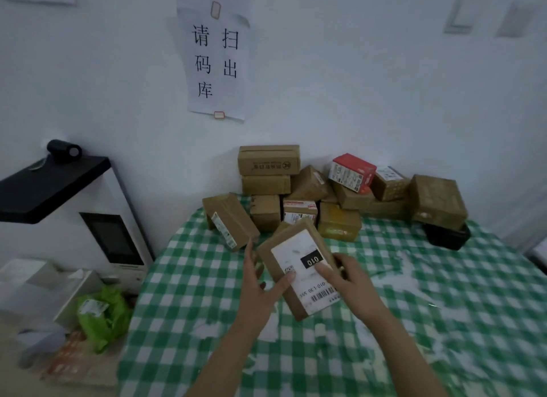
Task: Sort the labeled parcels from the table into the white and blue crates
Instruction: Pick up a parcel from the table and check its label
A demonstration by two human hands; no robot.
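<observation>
A person is holding a brown parcel [293, 245] just above the green-checked table [414, 278], near the middle of the view. Both hands are gripping it: the left hand [260, 281] is pinching its 9 o'clock edge, thumb on the white label reading "010", and the right hand [352, 281] is curling round its 3 o'clock edge. A pile of parcels [266, 186] is sitting against the wall at 12 to 2 o'clock, a red-and-white box [352, 171] lying on top of it. A black tray [448, 236] is resting at 2 o'clock, a white appliance [118, 239] is standing at 9 o'clock, and a green bag [103, 316] is lying at 8 o'clock.
</observation>
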